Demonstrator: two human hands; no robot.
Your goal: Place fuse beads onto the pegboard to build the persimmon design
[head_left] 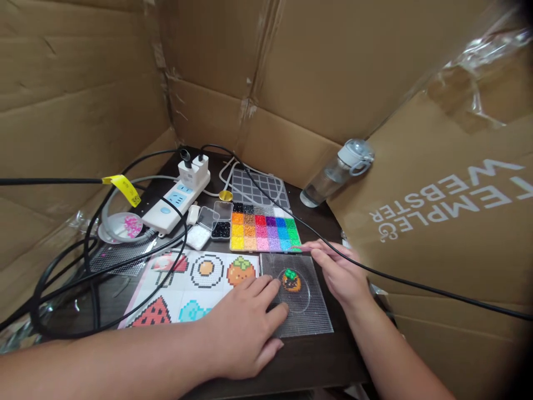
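My left hand [254, 319] lies flat, fingers stretched, across the left edge of a clear pegboard [318, 311] and the printed pattern sheet [183, 294]. On the pegboard sits a small orange persimmon figure [291, 281] of fuse beads with a green top and dark beads in it. My right hand [339, 272], right of the board, is closed on pink tweezers [306, 246]. Their tips are over the lower right green compartment of a bead box [266, 230] with many colours. Whether a bead is between the tips is too small to tell.
Black cables [89, 278] loop over the sheet, and one crosses above my right hand. A power strip [175, 205], small boxes of white beads [197, 237] and black beads [221, 229], a dish [112, 228] with pink beads and a leaning water bottle [333, 175] stand around. Cardboard walls [300, 83] enclose the table.
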